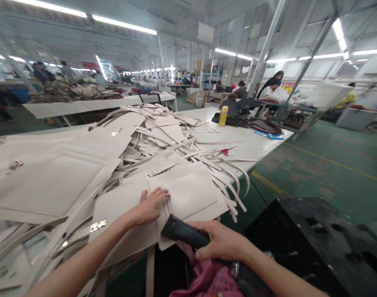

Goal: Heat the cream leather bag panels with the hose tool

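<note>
Two bare hands work at the near edge of a long white table [262,142] heaped with cream leather pieces. Far left, big flat cream panels [52,185] lie stacked, one with a stitched rectangle; a metal clasp [98,225] shows on a piece lower down. Left hand [149,206] rests palm down on the top cream bag panel [188,194], fingers together and flat, pinning it just beside a bundle of narrow straps [166,206]. Panel sits at the near table edge, on top of the pile, partly overhanging. Right of that, right hand [219,243] is clamped around a dark cylindrical tool [182,232], tip pointing left and touching or nearly touching the panel's lower edge; cannot tell which. Looks like the step in hand is treating or marking the panel's edge while the left hand holds it still; next move likely calls for steady pressure from the left hand and a controlled tool pass along the edge. More loose straps [228,181] trail off the table to the right. Pink fabric [209,282] sits near, below the hands. Right, a black crate [302,243] on the green floor. Far, a yellow bottle [223,116] beside dark bags [240,111]; other people at distant tables.
</note>
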`<state>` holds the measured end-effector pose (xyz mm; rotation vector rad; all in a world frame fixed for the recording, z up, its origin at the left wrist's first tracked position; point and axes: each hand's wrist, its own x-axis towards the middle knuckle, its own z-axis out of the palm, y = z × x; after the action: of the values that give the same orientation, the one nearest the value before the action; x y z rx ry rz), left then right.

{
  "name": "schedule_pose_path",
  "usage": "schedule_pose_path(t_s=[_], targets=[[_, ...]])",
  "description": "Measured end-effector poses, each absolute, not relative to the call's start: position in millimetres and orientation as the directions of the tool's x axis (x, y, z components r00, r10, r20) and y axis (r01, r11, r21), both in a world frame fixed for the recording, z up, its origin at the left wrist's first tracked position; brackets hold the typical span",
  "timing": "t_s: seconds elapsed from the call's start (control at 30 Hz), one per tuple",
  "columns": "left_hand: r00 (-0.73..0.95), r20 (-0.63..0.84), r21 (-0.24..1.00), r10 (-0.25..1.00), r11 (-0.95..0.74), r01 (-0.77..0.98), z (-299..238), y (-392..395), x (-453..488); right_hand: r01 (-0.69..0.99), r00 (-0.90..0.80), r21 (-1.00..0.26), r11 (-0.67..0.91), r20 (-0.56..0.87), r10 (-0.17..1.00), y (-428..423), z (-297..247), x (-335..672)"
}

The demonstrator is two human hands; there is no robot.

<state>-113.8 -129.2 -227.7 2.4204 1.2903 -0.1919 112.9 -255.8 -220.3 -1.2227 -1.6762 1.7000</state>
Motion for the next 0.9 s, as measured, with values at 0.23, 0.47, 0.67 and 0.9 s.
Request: schedule_pose_path(t_s=[0.23,0.47,0.67,0.9], targets=[[0.626,-0.333,0.334,0.705,-0.533,0.777,-227.1,-119.6,-129.3,0.208,-0.186,-0.972,-0.112,-0.151,0.971,-257.2,-234.1,96.0],[0.692,-0.366,0.233,0.622,-0.659,0.715,-216.1,-127.8,-135.4,0.309,-0.251,-0.939,-0.152,-0.234,0.939,-300.4,-246.0,119.7],[0.694,-0.322,0.119,0.644,-0.7,0.705,-225.1,-156.8,-131.3,0.349,-0.256,-0.922,-0.165,-0.264,0.93,-314.0,-258.3,120.5],[0.784,-0.058,0.199,0.618,-0.762,0.616,-246.8,-172.3,-133.9,0.325,-0.309,-0.928,-0.185,-0.289,0.906,-315.7,-253.1,121.0]])
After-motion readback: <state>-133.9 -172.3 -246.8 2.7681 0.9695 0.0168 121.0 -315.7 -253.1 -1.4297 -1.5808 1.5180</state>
